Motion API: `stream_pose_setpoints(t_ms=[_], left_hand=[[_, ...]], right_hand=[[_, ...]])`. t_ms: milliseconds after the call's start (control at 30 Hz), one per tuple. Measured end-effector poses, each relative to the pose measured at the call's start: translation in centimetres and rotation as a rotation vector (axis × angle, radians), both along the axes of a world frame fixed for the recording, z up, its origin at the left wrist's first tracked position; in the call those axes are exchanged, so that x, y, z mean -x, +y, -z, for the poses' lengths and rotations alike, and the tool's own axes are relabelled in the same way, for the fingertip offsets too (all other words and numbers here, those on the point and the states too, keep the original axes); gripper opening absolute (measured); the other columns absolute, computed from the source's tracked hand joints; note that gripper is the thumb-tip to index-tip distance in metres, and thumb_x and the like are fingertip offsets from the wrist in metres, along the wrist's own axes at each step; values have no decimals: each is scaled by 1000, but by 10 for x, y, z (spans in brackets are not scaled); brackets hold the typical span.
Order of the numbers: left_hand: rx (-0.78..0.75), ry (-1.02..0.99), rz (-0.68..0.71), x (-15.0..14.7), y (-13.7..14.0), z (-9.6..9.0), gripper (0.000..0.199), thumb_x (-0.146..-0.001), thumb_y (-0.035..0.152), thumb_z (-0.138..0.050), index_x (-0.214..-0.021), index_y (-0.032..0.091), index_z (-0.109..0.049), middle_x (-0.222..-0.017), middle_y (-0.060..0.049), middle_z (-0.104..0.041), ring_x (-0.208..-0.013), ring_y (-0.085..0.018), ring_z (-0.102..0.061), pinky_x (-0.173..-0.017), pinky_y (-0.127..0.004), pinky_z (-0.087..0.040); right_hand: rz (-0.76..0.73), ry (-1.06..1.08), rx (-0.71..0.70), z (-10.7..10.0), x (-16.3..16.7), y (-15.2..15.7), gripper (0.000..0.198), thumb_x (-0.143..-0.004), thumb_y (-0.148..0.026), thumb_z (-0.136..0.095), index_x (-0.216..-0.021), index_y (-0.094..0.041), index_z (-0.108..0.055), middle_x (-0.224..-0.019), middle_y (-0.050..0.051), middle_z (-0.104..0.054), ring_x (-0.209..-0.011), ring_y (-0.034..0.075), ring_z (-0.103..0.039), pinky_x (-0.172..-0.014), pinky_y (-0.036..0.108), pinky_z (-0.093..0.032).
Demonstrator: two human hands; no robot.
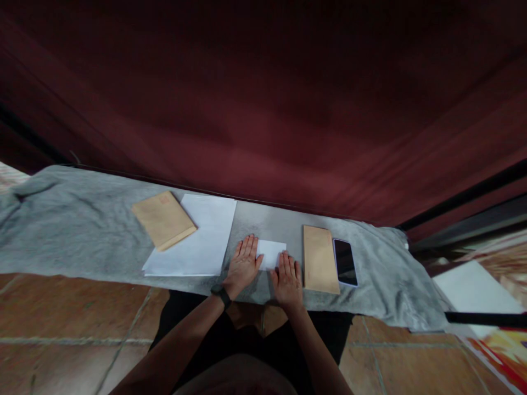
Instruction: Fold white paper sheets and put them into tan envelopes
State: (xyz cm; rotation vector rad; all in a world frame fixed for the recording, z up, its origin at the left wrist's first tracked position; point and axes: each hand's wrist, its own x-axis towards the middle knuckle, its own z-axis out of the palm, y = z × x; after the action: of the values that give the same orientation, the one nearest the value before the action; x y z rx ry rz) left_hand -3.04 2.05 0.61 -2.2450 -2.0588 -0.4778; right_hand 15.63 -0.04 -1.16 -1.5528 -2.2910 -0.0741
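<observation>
A small folded sheet of white paper point(272, 252) lies on the grey cloth in front of me. Flat over its left edge rests my left hand point(244, 262), fingers stretched out. My right hand point(288, 281) lies flat at the paper's lower right corner, its fingers extended too. Neither hand grips anything. A stack of larger white sheets point(201, 236) is just left of my left hand, partly covered by a brown envelope point(163, 219). Close to the right of my right hand is a stack of brown envelopes point(320, 260).
A phone point(345, 262) with a dark screen lies right of the envelopes. The grey cloth point(82, 225) covers a long narrow surface. A dark red fabric point(263, 126) rises behind it. Tiled floor point(74, 329) shows below, with a colourful printed item point(504, 351) at the lower right.
</observation>
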Motion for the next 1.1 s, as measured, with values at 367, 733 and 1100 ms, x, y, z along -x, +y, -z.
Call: stream_pose_setpoints(t_ms=[367,733,1100], left_hand=[[11,17,5,-1,-3,0,57,-101,35,-38,-150,5,-41,-159,-19,-38,-151,-28,-30,-124,-47,-23],[114,-49,594,4,-10,-21,46,-103,34,-42,-148,24,-46,-159,-5,-42,-150,-18,-32,-126,-41,-19],[80,-6,413,4,-24,-11,59,-103,44,-40,-153,13,-36,-161,-14,-35,-151,-21,-28,-124,-41,-21]], right_hand=[[-45,-6,-44,1,-8,-22,62,-106,-43,-36,-157,-9,-30,-156,18,-43,-144,30,-41,-119,50,-25],[-54,-48,-11,1,-11,-30,59,-106,-42,-32,-157,-10,-32,-157,18,-41,-144,30,-41,-119,52,-27],[-72,-52,-33,-1,-12,-31,60,-107,-42,-31,-158,-11,-28,-158,18,-39,-145,30,-40,-119,52,-26]])
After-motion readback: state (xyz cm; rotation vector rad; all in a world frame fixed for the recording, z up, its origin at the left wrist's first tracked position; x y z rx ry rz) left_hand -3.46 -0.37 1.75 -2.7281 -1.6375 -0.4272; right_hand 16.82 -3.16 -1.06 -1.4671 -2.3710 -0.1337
